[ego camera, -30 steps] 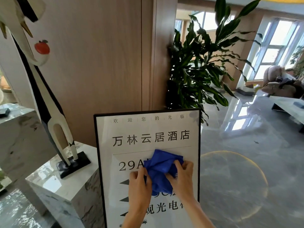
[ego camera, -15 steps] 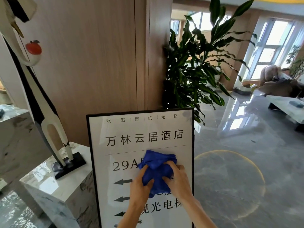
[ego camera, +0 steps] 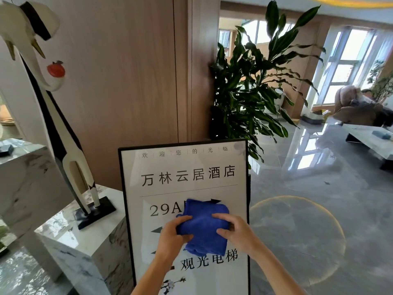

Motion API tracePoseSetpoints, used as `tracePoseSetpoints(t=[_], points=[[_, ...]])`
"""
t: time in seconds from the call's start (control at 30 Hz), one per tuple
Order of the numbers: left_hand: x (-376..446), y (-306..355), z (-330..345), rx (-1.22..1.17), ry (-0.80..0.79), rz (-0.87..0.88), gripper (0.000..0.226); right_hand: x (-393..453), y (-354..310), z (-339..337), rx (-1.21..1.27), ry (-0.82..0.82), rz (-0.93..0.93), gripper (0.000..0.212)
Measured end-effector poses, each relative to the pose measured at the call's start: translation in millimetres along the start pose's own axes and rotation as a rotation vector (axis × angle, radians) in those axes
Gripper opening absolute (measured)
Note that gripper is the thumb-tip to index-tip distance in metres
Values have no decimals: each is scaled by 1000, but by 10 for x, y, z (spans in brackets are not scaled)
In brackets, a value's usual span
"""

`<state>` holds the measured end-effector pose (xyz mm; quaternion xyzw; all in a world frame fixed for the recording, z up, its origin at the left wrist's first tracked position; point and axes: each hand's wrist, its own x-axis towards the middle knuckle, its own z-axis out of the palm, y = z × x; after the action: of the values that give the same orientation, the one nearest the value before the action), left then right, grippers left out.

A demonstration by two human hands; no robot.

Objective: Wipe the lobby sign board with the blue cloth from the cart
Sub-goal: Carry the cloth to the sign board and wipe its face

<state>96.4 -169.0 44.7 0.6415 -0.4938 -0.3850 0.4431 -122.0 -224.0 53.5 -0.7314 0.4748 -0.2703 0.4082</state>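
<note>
Grey polished stone floor (ego camera: 319, 209) spreads to the right of the fingers and mirrors the bright windows, while a tan wood-panelled wall (ego camera: 127, 81) rises beyond and above them. A tall leafy plant (ego camera: 255, 92) stands past the fingertips, up and to the right, behind the top corner of the sign board (ego camera: 187, 173). That board, white with a thin black frame and dark printed characters, stands upright directly in front of the person and fills the space behind both hands. Left of the fingers sits a white marble plinth (ego camera: 85, 241), and on it a slim black-and-white bird sculpture (ego camera: 63, 135) on a dark base, well apart from the hands. Both bare forearms reach up from the bottom edge and converge on the middle of the board. The blue cloth (ego camera: 204, 228) is bunched between the two hands, in front of the board's lower half, covering part of the line that begins "29A"; whether it presses flat on the surface cannot be told. The left hand (ego camera: 172, 237) is turned inward, its fingers (ego camera: 185, 219) curled and closed around the cloth's left edge, thumb beneath them. The right hand (ego camera: 236, 231) comes from the other side with its fingers (ego camera: 221, 217) bent and lying together over the cloth's right portion, thumb pinching the fabric from below.
</note>
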Motion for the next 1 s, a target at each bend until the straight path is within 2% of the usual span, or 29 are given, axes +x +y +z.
tracePoseSetpoints(t=[0.1,0.27,0.47,0.57,0.67,0.87,1.0], points=[[-95,150,-59,199,46,94,44,-68,-107,-45,-81,8,-7,44],[-252,338,-156,310,81,146,15,-198,-289,-145,-220,146,-96,27],[-374,525,-154,269,19,226,19,-435,-370,-302,-400,214,-114,13],[-441,634,-101,267,-11,218,8,-619,-464,-409,-362,202,-141,13],[-470,725,-46,220,-55,217,15,-827,-570,-499,-261,192,-61,12],[-481,836,12,-7,-189,235,11,-1207,-748,-625,-215,352,36,15],[-451,915,13,-76,-311,273,8,-1413,-824,-605,-245,461,105,8]])
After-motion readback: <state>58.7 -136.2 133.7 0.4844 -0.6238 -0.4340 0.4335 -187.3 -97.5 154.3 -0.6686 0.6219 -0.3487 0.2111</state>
